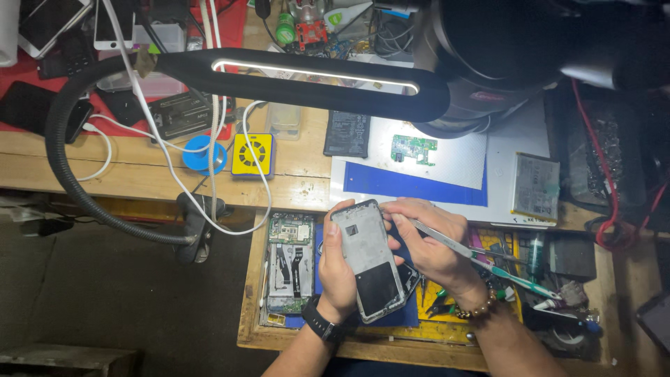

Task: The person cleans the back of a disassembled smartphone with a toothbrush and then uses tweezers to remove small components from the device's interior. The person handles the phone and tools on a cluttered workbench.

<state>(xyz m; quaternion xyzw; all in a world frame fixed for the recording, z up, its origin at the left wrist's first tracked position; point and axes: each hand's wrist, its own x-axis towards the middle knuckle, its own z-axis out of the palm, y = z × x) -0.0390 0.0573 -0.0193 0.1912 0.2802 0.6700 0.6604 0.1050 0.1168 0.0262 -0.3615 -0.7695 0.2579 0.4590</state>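
My left hand (337,276) grips a grey phone frame (368,259) with a dark patch on its lower half, held tilted over an open drawer. My right hand (431,241) holds metal tweezers (447,242) and rests its fingertips at the frame's upper right edge. A black watch is on my left wrist and a bead bracelet on my right. An opened phone (289,265) with exposed boards and flex cables lies in the drawer to the left of my hands.
A black gooseneck lamp (307,80) stretches across the wooden bench. A green circuit board (413,149) lies on a white mat, a phone battery (536,186) at right, a dark battery (347,132), a yellow square tool (252,153), white cables, several phones at top left.
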